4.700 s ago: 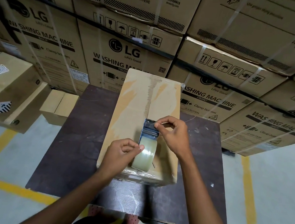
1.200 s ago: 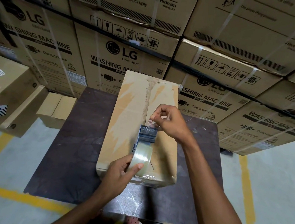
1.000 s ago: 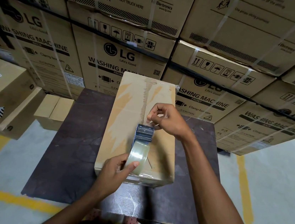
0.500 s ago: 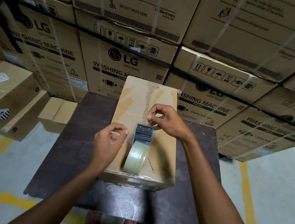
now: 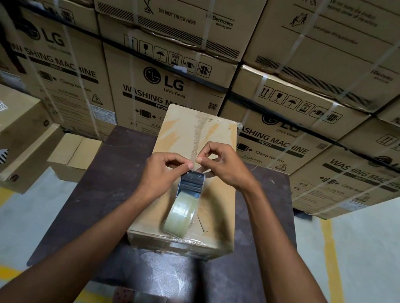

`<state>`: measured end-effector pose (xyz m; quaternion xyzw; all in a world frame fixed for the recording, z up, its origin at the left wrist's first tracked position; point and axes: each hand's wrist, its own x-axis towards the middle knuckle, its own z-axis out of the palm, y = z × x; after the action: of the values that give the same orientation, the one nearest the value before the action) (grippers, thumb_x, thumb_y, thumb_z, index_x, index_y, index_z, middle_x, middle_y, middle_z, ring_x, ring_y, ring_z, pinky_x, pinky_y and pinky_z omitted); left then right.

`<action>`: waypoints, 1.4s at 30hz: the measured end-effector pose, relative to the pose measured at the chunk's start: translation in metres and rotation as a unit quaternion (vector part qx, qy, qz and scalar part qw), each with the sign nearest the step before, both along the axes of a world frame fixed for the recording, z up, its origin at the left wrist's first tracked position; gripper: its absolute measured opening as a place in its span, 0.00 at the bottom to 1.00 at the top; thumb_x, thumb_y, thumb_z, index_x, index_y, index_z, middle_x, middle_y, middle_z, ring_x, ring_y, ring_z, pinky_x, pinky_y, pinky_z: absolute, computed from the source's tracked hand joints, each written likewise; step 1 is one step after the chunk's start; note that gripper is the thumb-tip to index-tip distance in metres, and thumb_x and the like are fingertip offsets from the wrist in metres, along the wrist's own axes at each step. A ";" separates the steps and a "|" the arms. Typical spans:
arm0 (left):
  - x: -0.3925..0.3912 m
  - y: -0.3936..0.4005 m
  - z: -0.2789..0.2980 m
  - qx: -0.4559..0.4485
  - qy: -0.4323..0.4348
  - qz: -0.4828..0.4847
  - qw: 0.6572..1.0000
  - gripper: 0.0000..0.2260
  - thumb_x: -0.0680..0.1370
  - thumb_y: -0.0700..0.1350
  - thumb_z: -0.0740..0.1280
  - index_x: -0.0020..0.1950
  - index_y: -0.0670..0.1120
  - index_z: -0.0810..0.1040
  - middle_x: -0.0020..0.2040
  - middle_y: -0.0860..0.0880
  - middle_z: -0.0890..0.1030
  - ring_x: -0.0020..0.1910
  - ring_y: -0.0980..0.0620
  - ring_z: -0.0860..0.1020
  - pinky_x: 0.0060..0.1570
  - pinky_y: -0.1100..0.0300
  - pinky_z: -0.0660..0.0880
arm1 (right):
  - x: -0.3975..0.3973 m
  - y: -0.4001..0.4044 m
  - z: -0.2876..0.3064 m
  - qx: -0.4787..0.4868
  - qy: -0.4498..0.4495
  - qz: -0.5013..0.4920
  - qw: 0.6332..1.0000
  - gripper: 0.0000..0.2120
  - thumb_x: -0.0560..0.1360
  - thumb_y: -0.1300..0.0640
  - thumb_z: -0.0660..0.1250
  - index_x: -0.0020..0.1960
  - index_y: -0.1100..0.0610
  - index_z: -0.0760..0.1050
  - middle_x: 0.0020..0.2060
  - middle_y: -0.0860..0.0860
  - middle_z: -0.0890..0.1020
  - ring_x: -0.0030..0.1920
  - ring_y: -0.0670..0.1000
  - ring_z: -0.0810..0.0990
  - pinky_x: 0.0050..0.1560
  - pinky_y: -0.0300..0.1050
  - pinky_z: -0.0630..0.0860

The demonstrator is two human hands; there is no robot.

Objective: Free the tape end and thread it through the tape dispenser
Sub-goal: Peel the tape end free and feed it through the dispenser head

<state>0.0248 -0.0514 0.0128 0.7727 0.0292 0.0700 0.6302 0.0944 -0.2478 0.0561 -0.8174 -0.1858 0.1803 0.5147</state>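
Tape dispenser (image 5: pixel 191 182), dark metal head with a clear-tan tape roll (image 5: pixel 181 215) behind it, sits on top of a long cardboard box (image 5: pixel 178 133), toward its near end. The box lies lengthwise on a dark worktop (image 5: pixel 87 200); an old torn tape strip runs down its top seam. Tape end is too thin and clear to make out, somewhere at the dispenser's far lip between the two hands.

Left hand (image 5: pixel 162 173): grip pinched narrow, thumb to forefinger, right at the dispenser's far left corner. Right hand (image 5: pixel 222 165): same narrow pinch, tips just beyond the dispenser head and nearly meeting the left fingertips. Can't tell if either pinch actually holds tape. Roll itself stands free.

Beyond the worktop, a wall of strapped stacked cartons (image 5: pixel 166 91). Readable: "LG", "Life's Good", "WASHING MACHINE", "FRONT", "Clamp bottom", "CAUTION", "DO NOT TRUCK HERE", "Electronics", "www.lg.com", plus handling pictograms (arrows up, glass, umbrella) and a QR code.

Left of the worktop, a small plain carton (image 5: pixel 75 153) on the floor and a bigger box (image 5: pixel 7 132) with an arrow mark. Grey concrete floor has yellow lines (image 5: pixel 330 268).
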 end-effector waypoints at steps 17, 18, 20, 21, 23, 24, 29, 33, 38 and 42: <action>0.012 -0.005 -0.017 -0.030 0.032 0.020 0.999 0.05 0.78 0.39 0.78 0.45 0.48 0.89 0.38 0.53 0.88 0.35 0.63 0.82 0.41 0.66 0.80 | -0.025 -0.020 -0.039 0.184 0.150 -0.231 0.943 0.09 0.81 0.60 0.71 0.57 0.65 0.82 0.47 0.60 0.87 0.47 0.58 0.88 0.51 0.54 0.87; 0.013 -0.004 -0.017 -0.030 0.031 0.021 0.999 0.04 0.78 0.39 0.78 0.45 0.47 0.89 0.39 0.51 0.88 0.35 0.63 0.82 0.41 0.67 0.80 | -0.030 -0.018 -0.046 0.198 0.164 -0.229 0.939 0.09 0.81 0.59 0.72 0.57 0.63 0.83 0.49 0.59 0.88 0.48 0.57 0.87 0.51 0.53 0.87; 0.014 -0.004 -0.017 -0.030 0.033 0.021 0.999 0.03 0.78 0.39 0.78 0.46 0.46 0.89 0.39 0.49 0.89 0.35 0.63 0.82 0.41 0.67 0.80 | -0.038 -0.013 -0.054 0.218 0.171 -0.226 0.934 0.10 0.79 0.57 0.74 0.57 0.61 0.85 0.51 0.59 0.89 0.50 0.57 0.87 0.52 0.54 0.86; 0.016 -0.003 -0.018 -0.032 0.034 0.020 0.999 0.03 0.78 0.39 0.78 0.46 0.45 0.89 0.39 0.49 0.89 0.35 0.63 0.82 0.41 0.67 0.80 | -0.040 -0.011 -0.054 0.229 0.168 -0.232 0.930 0.09 0.79 0.57 0.74 0.56 0.61 0.85 0.51 0.58 0.89 0.50 0.56 0.87 0.50 0.52 0.86; 0.017 -0.003 -0.020 -0.036 0.039 0.021 0.998 0.03 0.78 0.39 0.78 0.45 0.46 0.89 0.39 0.50 0.89 0.36 0.61 0.83 0.41 0.66 0.81 | -0.042 -0.008 -0.052 0.252 0.152 -0.249 0.923 0.07 0.80 0.62 0.73 0.56 0.62 0.85 0.48 0.57 0.89 0.48 0.55 0.88 0.45 0.47 0.85; 0.017 -0.003 -0.020 -0.036 0.041 0.022 0.998 0.02 0.78 0.39 0.78 0.46 0.45 0.90 0.40 0.49 0.89 0.37 0.60 0.83 0.41 0.65 0.81 | -0.042 -0.006 -0.050 0.257 0.143 -0.255 0.921 0.05 0.80 0.64 0.72 0.55 0.62 0.85 0.46 0.58 0.89 0.47 0.54 0.88 0.44 0.45 0.85; 0.019 -0.003 -0.019 -0.044 0.044 0.024 0.998 0.01 0.78 0.39 0.78 0.47 0.43 0.90 0.41 0.48 0.90 0.38 0.59 0.85 0.42 0.65 0.82 | -0.042 0.001 -0.050 0.242 0.109 -0.285 0.921 0.03 0.77 0.66 0.75 0.50 0.61 0.86 0.46 0.62 0.89 0.45 0.56 0.87 0.40 0.44 0.84; 0.020 -0.001 -0.020 -0.049 0.048 0.025 0.997 0.01 0.78 0.40 0.79 0.47 0.45 0.90 0.41 0.50 0.90 0.38 0.59 0.85 0.42 0.65 0.81 | -0.040 0.006 -0.049 0.228 0.092 -0.300 0.922 0.05 0.77 0.68 0.74 0.46 0.60 0.85 0.41 0.55 0.88 0.40 0.51 0.86 0.37 0.43 0.83; 0.021 0.000 -0.022 -0.067 0.058 0.021 0.996 0.01 0.78 0.40 0.79 0.48 0.43 0.90 0.42 0.46 0.90 0.39 0.55 0.85 0.43 0.61 0.83 | -0.039 0.009 -0.048 0.209 0.094 -0.307 0.924 0.04 0.77 0.68 0.73 0.46 0.60 0.85 0.36 0.49 0.87 0.37 0.46 0.85 0.38 0.43 0.84; 0.022 0.003 -0.022 -0.067 0.067 0.015 0.995 0.05 0.79 0.41 0.78 0.50 0.40 0.90 0.45 0.42 0.90 0.40 0.54 0.85 0.41 0.63 0.82 | -0.039 0.011 -0.048 0.213 0.092 -0.314 0.921 0.04 0.77 0.68 0.73 0.46 0.61 0.85 0.37 0.51 0.87 0.39 0.48 0.85 0.37 0.42 0.83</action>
<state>0.0466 -0.0489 -0.0091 0.7311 0.0877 0.0255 0.6761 0.0552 -0.2367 0.0085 -0.6847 0.0942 0.0403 0.7216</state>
